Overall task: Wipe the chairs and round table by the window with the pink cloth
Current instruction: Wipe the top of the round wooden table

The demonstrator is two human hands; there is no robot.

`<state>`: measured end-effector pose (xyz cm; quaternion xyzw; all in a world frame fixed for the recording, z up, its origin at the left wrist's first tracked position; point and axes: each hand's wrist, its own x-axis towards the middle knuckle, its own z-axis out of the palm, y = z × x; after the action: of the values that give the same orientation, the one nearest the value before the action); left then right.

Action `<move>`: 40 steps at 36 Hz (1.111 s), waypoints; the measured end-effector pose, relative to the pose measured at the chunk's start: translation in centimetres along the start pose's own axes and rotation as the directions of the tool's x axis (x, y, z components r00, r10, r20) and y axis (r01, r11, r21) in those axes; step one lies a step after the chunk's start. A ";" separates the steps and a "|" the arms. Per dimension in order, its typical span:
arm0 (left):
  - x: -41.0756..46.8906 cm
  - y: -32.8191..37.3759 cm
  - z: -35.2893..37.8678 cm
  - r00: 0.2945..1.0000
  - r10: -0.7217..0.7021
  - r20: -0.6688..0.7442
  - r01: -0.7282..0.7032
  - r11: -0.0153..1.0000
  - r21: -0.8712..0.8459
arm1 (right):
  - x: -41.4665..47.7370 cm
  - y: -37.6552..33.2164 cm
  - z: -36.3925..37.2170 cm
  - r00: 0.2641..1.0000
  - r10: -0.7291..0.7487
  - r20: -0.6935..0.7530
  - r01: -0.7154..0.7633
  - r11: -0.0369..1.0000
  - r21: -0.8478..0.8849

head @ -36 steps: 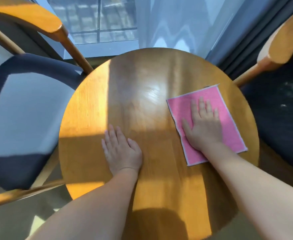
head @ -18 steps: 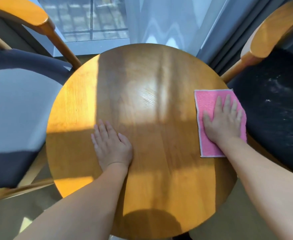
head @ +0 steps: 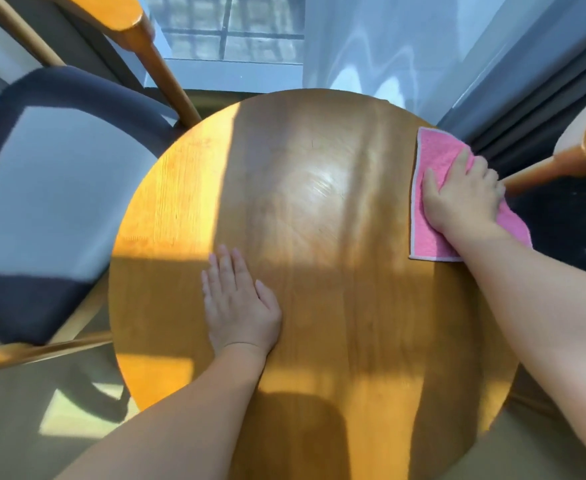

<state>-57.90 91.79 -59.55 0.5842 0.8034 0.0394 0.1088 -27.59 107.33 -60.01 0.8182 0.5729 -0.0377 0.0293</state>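
Observation:
A round wooden table [head: 319,209] fills the middle of the view, partly sunlit. The pink cloth [head: 430,230] lies at the table's right edge and droops over the rim. My right hand [head: 461,199] presses on the cloth, its fingers bent down over the table's edge with the cloth under them. My left hand [head: 239,299] lies flat on the tabletop, fingers straight, near the front left. A wooden chair with a dark blue seat [head: 42,202] stands to the left. A second chair with a dark seat [head: 568,223] stands to the right, its wooden armrest [head: 558,164] close to my right hand.
A window [head: 229,29] and a sheer white curtain [head: 381,46] lie beyond the table. Dark curtain folds [head: 526,109] hang at the far right. The floor [head: 25,427] shows at the lower left with a sun patch.
My right hand has slid the pink cloth from the table's right-middle to its right edge, where the cloth now hangs over the rim. My left hand has stayed flat on the table.

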 end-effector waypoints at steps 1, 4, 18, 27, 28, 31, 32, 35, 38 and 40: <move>-0.1 0.0 0.0 1.000 0.005 0.002 -0.005 1.000 0.004 | 0.5 -0.3 0.0 1.000 -0.008 -0.007 0.008 1.000 0.006; 0.0 0.0 0.0 1.000 -0.005 0.009 0.005 1.000 0.005 | 2.2 -2.0 -0.1 0.999 -0.045 -0.020 0.045 0.999 0.018; 0.1 0.0 -0.1 1.000 0.003 0.000 -0.003 1.000 -0.017 | 8.3 -13.8 -0.9 0.956 -0.279 -0.094 0.282 0.959 0.025; 0.2 0.0 0.0 1.000 -0.002 0.013 0.003 1.000 -0.017 | 7.1 -23.5 -1.1 0.812 -0.574 -0.105 0.581 0.812 0.059; 0.2 0.0 0.0 1.000 -0.004 0.013 0.004 1.000 -0.015 | 6.7 -24.5 -1.1 0.790 -0.605 -0.101 0.612 0.787 0.075; 0.3 0.1 -0.1 1.000 -0.004 0.020 0.004 1.000 -0.019 | 5.3 -27.0 -0.7 0.693 -0.712 -0.112 0.721 0.681 0.130; 0.3 0.1 -0.1 1.000 -0.003 0.017 0.004 1.000 -0.020 | 4.7 -27.7 -0.6 0.655 -0.749 -0.099 0.753 0.639 0.157; 0.2 -0.1 0.0 1.000 -0.007 0.005 0.008 1.000 -0.030 | 2.1 -29.1 -0.5 0.546 -0.835 -0.070 0.825 0.521 0.219; 0.3 -0.2 0.1 1.000 -0.001 -0.015 0.001 0.999 -0.041 | -0.2 -28.9 -1.0 0.515 -0.838 -0.182 0.830 0.436 0.347; 0.4 -0.3 0.2 0.999 0.005 -0.035 -0.006 0.999 -0.047 | -1.2 -28.0 -2.1 0.620 -0.759 -0.196 0.706 0.431 0.563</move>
<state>-58.23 92.03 -59.80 0.5829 0.8024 0.0689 0.1084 -54.22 115.96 -57.97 0.4503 0.8257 -0.2580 -0.2211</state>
